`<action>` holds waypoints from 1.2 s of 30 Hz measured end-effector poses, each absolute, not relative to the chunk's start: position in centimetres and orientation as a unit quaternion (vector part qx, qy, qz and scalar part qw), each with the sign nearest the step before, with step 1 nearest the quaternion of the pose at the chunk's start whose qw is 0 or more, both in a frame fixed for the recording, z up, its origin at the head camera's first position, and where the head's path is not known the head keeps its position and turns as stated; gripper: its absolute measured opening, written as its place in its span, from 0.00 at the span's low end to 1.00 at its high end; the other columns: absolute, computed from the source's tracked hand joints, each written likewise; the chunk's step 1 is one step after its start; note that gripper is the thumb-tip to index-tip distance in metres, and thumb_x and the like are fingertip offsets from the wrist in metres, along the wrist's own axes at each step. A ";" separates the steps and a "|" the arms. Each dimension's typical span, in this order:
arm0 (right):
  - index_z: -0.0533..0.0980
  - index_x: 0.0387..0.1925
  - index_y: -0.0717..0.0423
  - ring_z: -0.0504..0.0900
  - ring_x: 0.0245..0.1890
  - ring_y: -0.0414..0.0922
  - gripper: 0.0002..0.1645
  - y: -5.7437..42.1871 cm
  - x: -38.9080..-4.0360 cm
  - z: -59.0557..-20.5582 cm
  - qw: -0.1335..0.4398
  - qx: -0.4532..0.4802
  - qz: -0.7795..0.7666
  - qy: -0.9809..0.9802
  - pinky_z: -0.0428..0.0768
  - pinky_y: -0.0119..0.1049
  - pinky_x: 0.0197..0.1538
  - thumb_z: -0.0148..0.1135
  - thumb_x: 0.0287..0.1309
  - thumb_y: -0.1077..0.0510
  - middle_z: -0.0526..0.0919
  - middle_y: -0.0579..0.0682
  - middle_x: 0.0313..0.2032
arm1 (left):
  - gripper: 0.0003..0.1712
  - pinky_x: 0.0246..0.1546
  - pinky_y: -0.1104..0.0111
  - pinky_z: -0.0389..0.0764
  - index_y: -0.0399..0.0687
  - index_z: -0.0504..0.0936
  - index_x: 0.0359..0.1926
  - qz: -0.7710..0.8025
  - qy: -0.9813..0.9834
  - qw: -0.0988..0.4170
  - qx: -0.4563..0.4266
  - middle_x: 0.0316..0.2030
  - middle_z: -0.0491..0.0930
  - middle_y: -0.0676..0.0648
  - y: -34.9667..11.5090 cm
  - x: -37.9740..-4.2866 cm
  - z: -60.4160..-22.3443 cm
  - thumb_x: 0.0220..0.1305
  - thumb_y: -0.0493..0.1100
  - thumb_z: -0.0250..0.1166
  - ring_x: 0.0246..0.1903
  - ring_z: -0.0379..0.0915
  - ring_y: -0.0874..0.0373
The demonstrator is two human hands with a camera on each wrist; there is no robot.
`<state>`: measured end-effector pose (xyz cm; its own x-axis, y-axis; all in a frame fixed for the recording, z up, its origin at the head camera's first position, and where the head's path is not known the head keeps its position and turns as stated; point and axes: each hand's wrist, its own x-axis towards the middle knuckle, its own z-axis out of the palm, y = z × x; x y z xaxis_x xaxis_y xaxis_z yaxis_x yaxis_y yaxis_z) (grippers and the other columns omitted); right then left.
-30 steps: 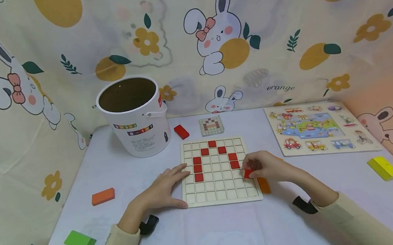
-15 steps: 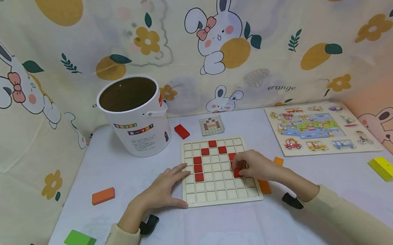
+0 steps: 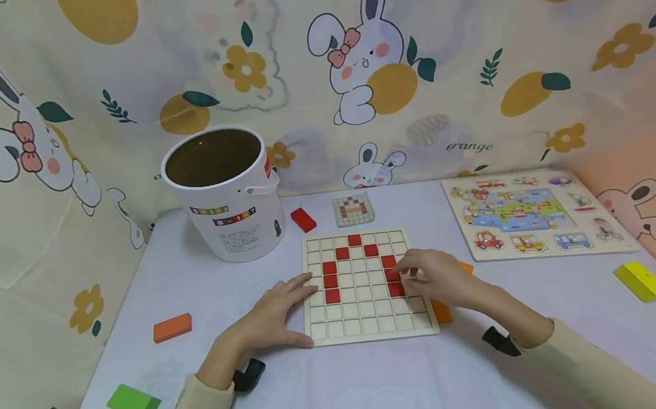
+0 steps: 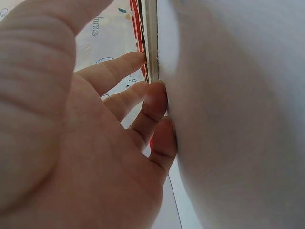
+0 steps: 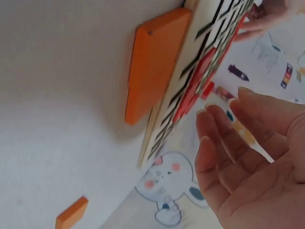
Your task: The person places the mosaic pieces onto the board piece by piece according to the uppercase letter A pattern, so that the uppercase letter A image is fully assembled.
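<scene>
A square wooden grid board (image 3: 371, 326) lies at the middle of the table, with several flat red squares set in its cells in two sloping rows. My left hand (image 3: 276, 313) rests along the board's left edge, fingers and thumb spread. In the left wrist view its fingertips (image 4: 156, 95) touch the board's side. Over the right part of the board, my right hand (image 3: 438, 278) is beside the lowest red square (image 3: 395, 289) on that side. The right wrist view shows its loosely bent fingers (image 5: 207, 157) apart from the board, holding nothing.
A white bucket (image 3: 240, 220) stands at the back left. Near it lie a red block (image 3: 303, 220) and a small pattern card (image 3: 354, 210). A picture puzzle (image 3: 548, 244) is at right. Orange (image 3: 173, 327), green (image 3: 134, 403) and yellow (image 3: 641, 281) blocks lie around; an orange block (image 3: 442, 311) adjoins the board.
My right hand has carried a red square leftward onto the board, set it below the others on the right side, let go and drawn back slightly. The left hand has stayed put.
</scene>
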<state>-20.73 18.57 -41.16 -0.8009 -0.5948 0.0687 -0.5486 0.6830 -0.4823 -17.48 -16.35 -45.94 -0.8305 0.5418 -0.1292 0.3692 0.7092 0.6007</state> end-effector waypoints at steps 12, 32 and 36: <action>0.80 0.48 0.67 0.77 0.44 0.56 0.20 27.3 -21.3 -42.2 0.035 -0.222 -0.333 0.916 0.78 0.48 0.46 0.66 0.51 0.76 0.83 0.58 0.44 | 0.55 0.69 0.40 0.53 0.55 0.66 0.73 0.285 0.911 0.153 0.255 0.78 0.50 0.51 -16.0 -17.7 -45.8 0.46 0.60 0.79 0.75 0.46 0.43; 0.81 0.43 0.65 0.72 0.32 0.46 0.18 28.4 -21.5 -43.4 0.075 -0.233 -0.315 0.917 0.74 0.31 0.33 0.70 0.48 0.76 0.80 0.49 0.35 | 0.55 0.70 0.40 0.53 0.54 0.67 0.73 0.291 0.911 0.151 0.250 0.78 0.50 0.50 -16.3 -17.4 -45.9 0.45 0.60 0.80 0.75 0.46 0.42; 0.80 0.40 0.63 0.73 0.33 0.46 0.17 28.2 -21.4 -43.3 0.088 -0.241 -0.308 0.916 0.75 0.32 0.34 0.72 0.47 0.75 0.79 0.48 0.33 | 0.55 0.70 0.41 0.53 0.54 0.67 0.73 0.289 0.912 0.151 0.247 0.78 0.50 0.50 -16.2 -17.3 -45.8 0.45 0.60 0.80 0.75 0.46 0.41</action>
